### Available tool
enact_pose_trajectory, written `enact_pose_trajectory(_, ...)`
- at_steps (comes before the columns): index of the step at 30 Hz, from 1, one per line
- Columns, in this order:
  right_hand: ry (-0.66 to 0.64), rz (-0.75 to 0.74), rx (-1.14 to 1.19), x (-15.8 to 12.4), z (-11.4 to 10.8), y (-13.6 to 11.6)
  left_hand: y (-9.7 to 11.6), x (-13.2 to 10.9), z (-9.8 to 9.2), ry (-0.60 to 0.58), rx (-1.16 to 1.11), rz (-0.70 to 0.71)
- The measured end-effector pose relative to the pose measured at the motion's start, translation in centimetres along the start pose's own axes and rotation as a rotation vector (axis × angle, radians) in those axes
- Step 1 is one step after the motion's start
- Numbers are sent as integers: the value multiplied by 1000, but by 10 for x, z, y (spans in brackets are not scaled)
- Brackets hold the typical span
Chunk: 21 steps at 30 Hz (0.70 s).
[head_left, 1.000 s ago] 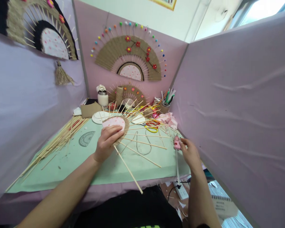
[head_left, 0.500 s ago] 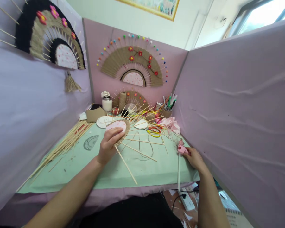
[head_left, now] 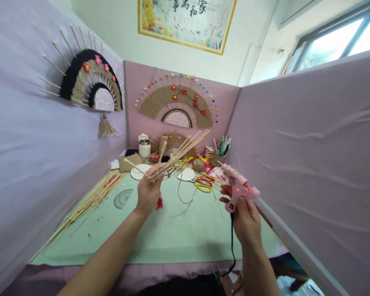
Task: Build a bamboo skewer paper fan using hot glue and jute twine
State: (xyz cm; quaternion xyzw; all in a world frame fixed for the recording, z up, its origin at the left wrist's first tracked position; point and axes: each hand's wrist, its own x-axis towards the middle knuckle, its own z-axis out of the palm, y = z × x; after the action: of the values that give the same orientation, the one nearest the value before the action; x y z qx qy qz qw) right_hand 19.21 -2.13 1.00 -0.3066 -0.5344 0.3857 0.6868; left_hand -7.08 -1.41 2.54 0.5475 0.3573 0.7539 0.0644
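My left hand (head_left: 148, 193) is closed on a small stick fan (head_left: 185, 150), now seen nearly edge-on, its thin wooden sticks pointing up and to the right. The fan's pink patterned base is mostly hidden by this tilt and my fingers. A bit of red tassel (head_left: 159, 202) shows just below that hand. Raised over the table's right side, my right hand (head_left: 248, 218) grips a pink hot glue gun (head_left: 239, 187) by its handle. The gun's nozzle points up and left, a small red light glows on it, and a black cord hangs down.
Long wooden sticks (head_left: 89, 197) lie along the left side, near a protractor (head_left: 123, 198). Scissors (head_left: 203, 188), a twine ball (head_left: 198, 165) and white card pieces (head_left: 186, 174) lie farther back. A pen holder (head_left: 219, 158) stands back right. Finished fans hang on the partitions.
My right hand has lifted the glue gun off the table's right edge. My left hand has tipped the fan from face-up to edge-on. The view has tilted upward.
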Motion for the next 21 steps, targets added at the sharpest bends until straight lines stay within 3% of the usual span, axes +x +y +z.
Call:
enact_pose_trajectory(4, -118, -60, -14, -12, 39, -7, -6, -8, 12, 52, -102, -136)
enact_pose_trajectory(9, -207, -65, 0, -18, 70, -8, -10, -12, 14, 86, -129, -161)
enact_pose_trajectory(21, -236, -119, -37, -13, 94, -12, -5, -7, 15, 155, -187, -181)
